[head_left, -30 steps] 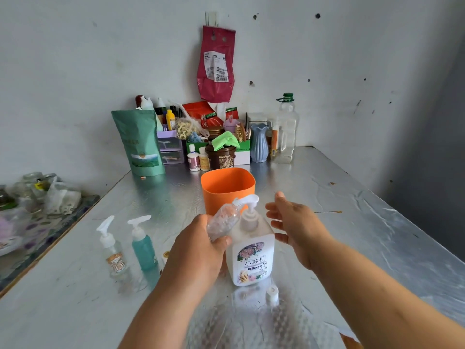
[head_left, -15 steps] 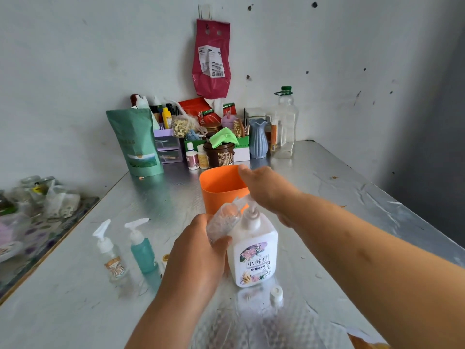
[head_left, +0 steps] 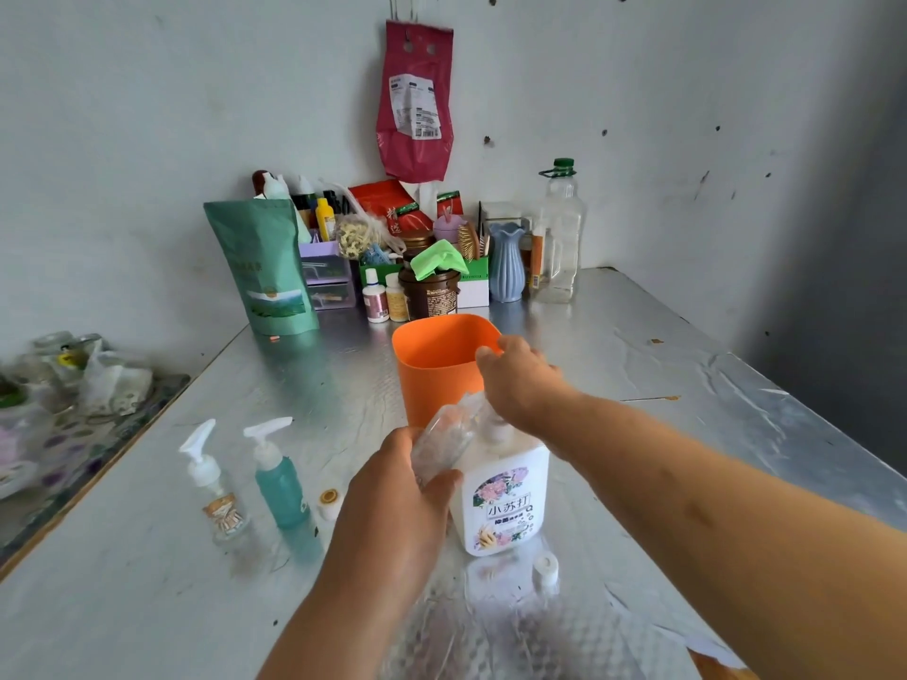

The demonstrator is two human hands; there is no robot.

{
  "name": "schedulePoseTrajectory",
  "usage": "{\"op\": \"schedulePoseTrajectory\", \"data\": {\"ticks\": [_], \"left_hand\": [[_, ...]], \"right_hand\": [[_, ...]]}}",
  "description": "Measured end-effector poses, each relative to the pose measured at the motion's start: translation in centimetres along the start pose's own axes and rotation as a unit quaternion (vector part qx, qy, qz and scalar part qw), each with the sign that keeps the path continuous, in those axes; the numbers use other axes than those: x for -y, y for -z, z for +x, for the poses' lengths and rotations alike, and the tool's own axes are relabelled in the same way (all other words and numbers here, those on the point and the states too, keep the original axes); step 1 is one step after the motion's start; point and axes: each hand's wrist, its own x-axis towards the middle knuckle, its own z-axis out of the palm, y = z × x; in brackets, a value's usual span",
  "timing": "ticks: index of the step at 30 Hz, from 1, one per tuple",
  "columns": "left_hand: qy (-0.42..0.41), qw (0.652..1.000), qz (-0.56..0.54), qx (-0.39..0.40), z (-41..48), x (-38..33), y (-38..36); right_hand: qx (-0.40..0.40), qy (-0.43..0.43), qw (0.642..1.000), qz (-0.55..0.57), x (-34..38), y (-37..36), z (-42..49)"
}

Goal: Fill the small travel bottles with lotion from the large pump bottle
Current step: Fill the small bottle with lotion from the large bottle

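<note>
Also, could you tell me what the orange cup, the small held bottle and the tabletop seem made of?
The orange cup looks like matte moulded plastic: even colour, thin rim. The small bottle in the left hand seems clear plastic, being see-through, though glass is possible. The tabletop appears covered in silvery foil or film: it is reflective and wrinkled.

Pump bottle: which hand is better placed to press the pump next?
Right. The right hand is over the pump bottle; the left hand grips the clear travel bottle beside it.
</note>
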Motion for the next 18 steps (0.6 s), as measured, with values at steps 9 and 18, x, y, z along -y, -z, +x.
{"op": "schedulePoseTrajectory", "data": {"ticks": [9,18], "left_hand": [[-0.004,1.0,-0.003,-0.005,-0.04,-0.63,0.61],[-0.001,1.0,-0.004,-0.008,0.4,-0.12,-0.02]], "right_hand": [[-0.011,0.028,1.0,0.004,0.35,0.67,-0.4],[-0.015,0.033,0.999,-0.026,-0.27,0.11,0.39]]}}
